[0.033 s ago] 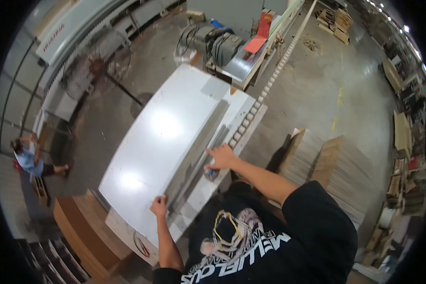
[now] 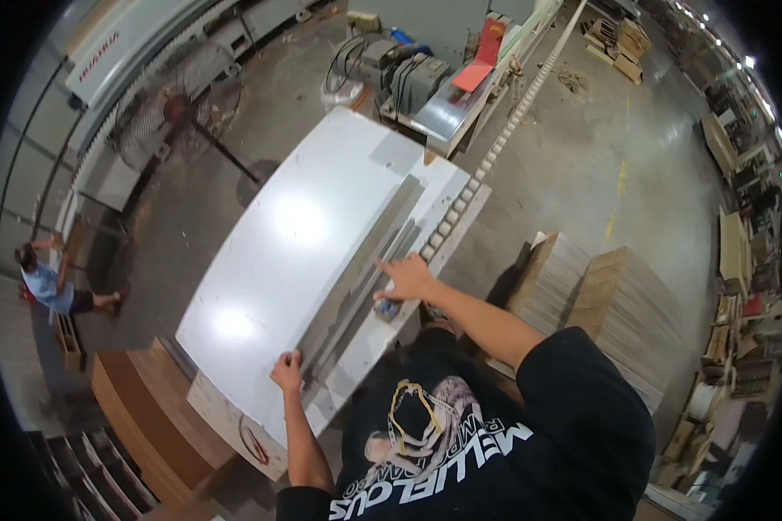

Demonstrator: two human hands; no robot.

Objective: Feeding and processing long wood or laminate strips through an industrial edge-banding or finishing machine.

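Observation:
A large white panel (image 2: 261, 252) lies flat on the machine table before me. Along its right side runs a long, narrow grey strip (image 2: 356, 256), slanting away from me beside a metal guide (image 2: 349, 328). My left hand (image 2: 287, 372) is closed at the strip's near end, the thumb on top; its curled fingers are partly hidden. Farther up, my right hand (image 2: 408, 278) rests over the guide, its index finger and thumb stretched apart toward the strip. Below the right palm sits a small part with blue on it (image 2: 389, 307), too small to make out.
A segmented feed track (image 2: 504, 139) runs away along the table's right edge. Motors (image 2: 417, 85) and a red folded piece (image 2: 478, 65) stand at the far end. Stacked boards (image 2: 608, 295) are at right, brown panels (image 2: 148, 417) at left. Beyond a fan (image 2: 178, 111), another person (image 2: 52, 282) sits.

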